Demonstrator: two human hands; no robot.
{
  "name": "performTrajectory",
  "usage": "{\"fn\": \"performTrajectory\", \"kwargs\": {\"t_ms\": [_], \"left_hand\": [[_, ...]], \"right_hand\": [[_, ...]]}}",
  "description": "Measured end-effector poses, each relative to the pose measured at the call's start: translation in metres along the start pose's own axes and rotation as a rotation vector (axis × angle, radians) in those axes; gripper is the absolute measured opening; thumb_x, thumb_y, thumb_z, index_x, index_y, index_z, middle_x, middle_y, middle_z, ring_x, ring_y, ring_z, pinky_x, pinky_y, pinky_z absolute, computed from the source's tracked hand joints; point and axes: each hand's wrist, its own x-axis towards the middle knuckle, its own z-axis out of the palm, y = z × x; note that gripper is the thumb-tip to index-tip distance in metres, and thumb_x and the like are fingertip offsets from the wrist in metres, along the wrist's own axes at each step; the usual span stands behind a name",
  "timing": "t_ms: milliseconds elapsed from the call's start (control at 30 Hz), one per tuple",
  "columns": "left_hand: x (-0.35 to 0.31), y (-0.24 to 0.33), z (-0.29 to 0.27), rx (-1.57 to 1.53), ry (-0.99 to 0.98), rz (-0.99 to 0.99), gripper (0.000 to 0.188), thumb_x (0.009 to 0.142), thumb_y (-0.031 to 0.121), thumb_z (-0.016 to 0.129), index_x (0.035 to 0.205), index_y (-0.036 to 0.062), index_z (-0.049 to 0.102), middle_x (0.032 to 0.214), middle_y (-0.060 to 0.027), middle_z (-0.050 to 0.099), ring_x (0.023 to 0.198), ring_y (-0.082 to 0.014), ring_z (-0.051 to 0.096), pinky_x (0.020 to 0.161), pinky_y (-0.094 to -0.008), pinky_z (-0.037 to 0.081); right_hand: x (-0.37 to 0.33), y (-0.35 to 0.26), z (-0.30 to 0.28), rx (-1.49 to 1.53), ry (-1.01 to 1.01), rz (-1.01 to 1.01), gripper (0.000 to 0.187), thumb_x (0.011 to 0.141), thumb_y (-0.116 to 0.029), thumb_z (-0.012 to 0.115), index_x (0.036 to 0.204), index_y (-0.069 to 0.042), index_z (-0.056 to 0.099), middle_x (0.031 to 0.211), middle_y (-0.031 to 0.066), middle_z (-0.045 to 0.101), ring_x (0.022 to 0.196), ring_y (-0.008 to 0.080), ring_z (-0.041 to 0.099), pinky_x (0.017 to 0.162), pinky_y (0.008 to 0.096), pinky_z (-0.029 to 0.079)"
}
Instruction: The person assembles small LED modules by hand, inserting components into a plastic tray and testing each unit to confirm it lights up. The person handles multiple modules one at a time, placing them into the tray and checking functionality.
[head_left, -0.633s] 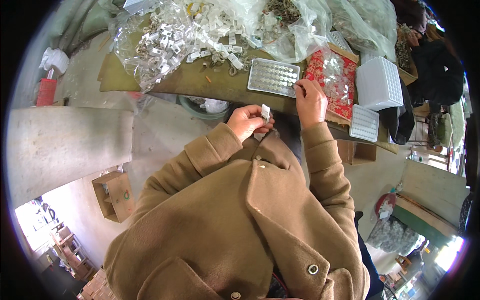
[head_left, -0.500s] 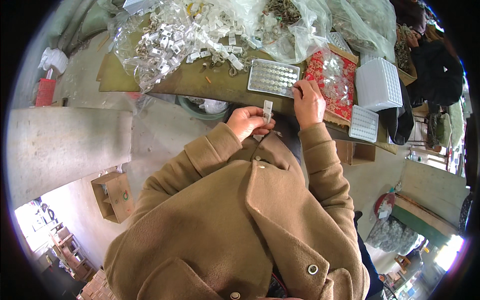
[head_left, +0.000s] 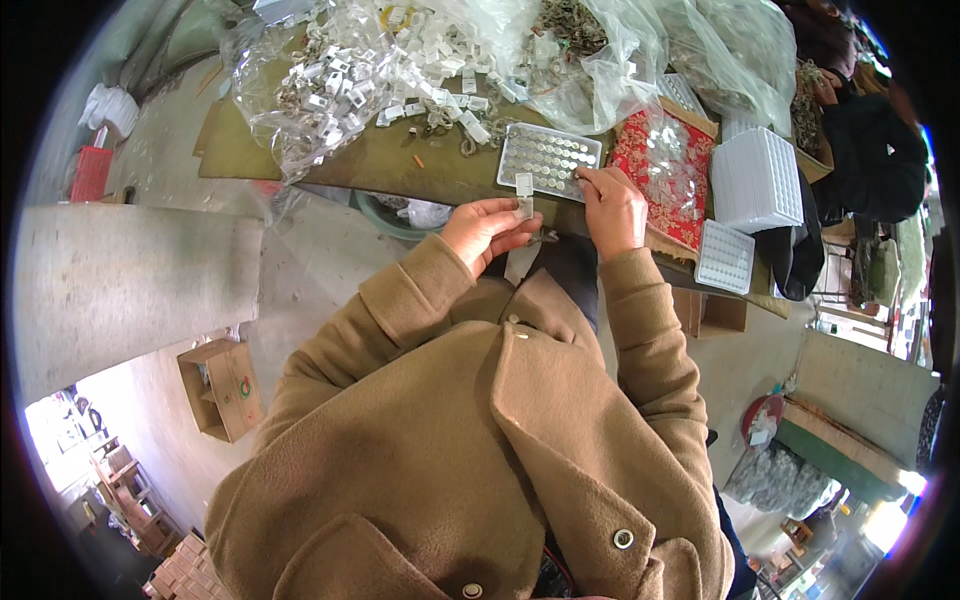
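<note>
In front of my lap, my left hand (head_left: 487,232) pinches a small white plastic case (head_left: 525,192) upright, its lid appearing swung up. A dangling metal piece hangs just by the fingers. Further right, my right hand (head_left: 614,208) has its thumb and fingertips drawn together at the near right corner of a shallow white tray (head_left: 503,160). Rows of round silver button cells (head_left: 545,155) lie in that tray. Whether a cell is between those fingertips is too small to tell.
White plastic cases (head_left: 345,85) with metal clips are heaped on clear film at the left. A red patterned cloth (head_left: 660,185), a stack of white trays (head_left: 757,180) and a single white tray (head_left: 725,258) stand right. Behind are clear bags (head_left: 725,50); a person's dark sleeve (head_left: 875,150) shows far right.
My left hand has raised the white case slightly, and its lid now stands open. My right fingertips have shifted a little left, over the tray's corner.
</note>
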Motion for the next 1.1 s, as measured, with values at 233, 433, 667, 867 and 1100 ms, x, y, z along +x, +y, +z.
{"fn": "performTrajectory", "kwargs": {"t_ms": [233,433,667,867,1100], "left_hand": [[-0.001,0.006,0.012,0.05,0.034,0.018,0.028,0.094,0.009,0.059,0.119,-0.0022,0.056,0.113,-0.0128,0.066,0.101,-0.0174,0.066,0.08,-0.0244,0.056],[-0.001,0.002,0.013,0.093,0.003,0.037,0.031,0.093,0.01,0.06,0.12,-0.0041,0.055,0.109,-0.0124,0.067,0.097,-0.0176,0.067,0.078,-0.0243,0.057],[-0.003,-0.002,0.017,0.171,-0.055,0.039,0.032,0.091,0.009,0.063,0.119,-0.0055,0.059,0.106,-0.011,0.067,0.09,-0.0149,0.067,0.076,-0.0237,0.058],[-0.007,-0.006,0.011,0.206,-0.018,0.07,0.031,0.09,0.009,0.063,0.118,-0.0051,0.061,0.105,-0.0103,0.067,0.087,-0.0132,0.067,0.077,-0.0227,0.057],[-0.008,-0.01,-0.003,0.135,0.0,-0.006,0.031,0.091,0.008,0.063,0.118,-0.0045,0.06,0.103,-0.0097,0.068,0.086,-0.014,0.067,0.077,-0.023,0.057]], "right_hand": [[0.006,-0.004,-0.008,-0.072,-0.07,-0.07,0.012,0.083,-0.012,0.065,0.092,-0.006,0.062,0.085,0.0124,0.063,0.075,0.0317,0.063,0.068,0.039,0.051],[-0.013,-0.029,-0.023,0.247,-0.107,-0.004,0.013,0.084,-0.007,0.068,0.092,-0.001,0.06,0.077,0.0075,0.063,0.062,0.0134,0.058,0.061,0.0274,0.049],[-0.034,-0.048,-0.019,0.236,-0.12,-0.138,0.014,0.081,-0.006,0.066,0.093,-0.005,0.058,0.081,0.0132,0.061,0.07,0.0319,0.062,0.061,0.0369,0.051],[-0.041,-0.05,-0.006,0.183,-0.049,-0.248,0.01,0.083,-0.007,0.065,0.091,-0.007,0.059,0.079,0.0119,0.061,0.07,0.0331,0.062,0.06,0.0389,0.05],[-0.041,-0.046,-0.002,0.333,-0.144,-0.155,0.009,0.082,-0.005,0.065,0.09,-0.005,0.061,0.079,0.0129,0.065,0.07,0.0324,0.064,0.062,0.0378,0.052]]}}
